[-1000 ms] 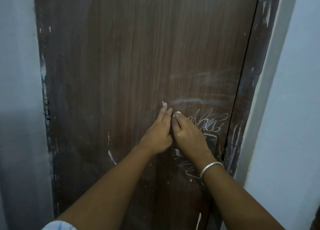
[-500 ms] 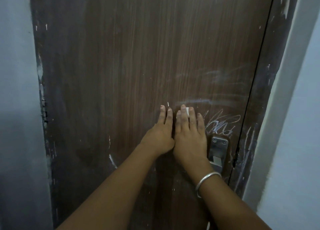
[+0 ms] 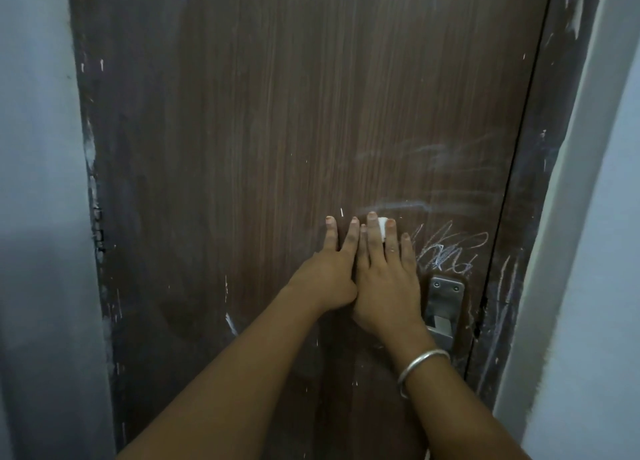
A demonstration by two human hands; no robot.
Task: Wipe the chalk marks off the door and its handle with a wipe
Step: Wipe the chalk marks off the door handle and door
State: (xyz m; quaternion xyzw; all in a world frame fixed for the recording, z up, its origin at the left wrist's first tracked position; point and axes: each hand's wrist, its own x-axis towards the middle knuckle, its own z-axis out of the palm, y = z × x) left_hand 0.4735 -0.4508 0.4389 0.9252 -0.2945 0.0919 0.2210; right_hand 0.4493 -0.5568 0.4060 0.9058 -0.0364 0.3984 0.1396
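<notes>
A dark brown wooden door (image 3: pixel 277 130) fills the view. White chalk scribbles (image 3: pixel 446 251) sit just above the metal handle plate (image 3: pixel 445 303), with fainter smears (image 3: pixel 433 158) higher up. My right hand (image 3: pixel 384 279) lies flat on the door left of the scribbles, fingers straight, and a small white piece, apparently the wipe (image 3: pixel 382 229), shows between two of its fingers. Pressed flat beside it, touching it, is my left hand (image 3: pixel 329 272). The handle's lever is mostly hidden behind my right wrist.
The dark door frame (image 3: pixel 540 217) with chalk streaks runs down the right, then a pale wall (image 3: pixel 606 251). A grey wall (image 3: pixel 38 217) borders the door's chipped left edge. A metal bangle (image 3: pixel 420 366) circles my right wrist.
Both hands went from touching fingertips over the handle to lying flat side by side on the door, shifted left of the scribbles. The handle plate became visible.
</notes>
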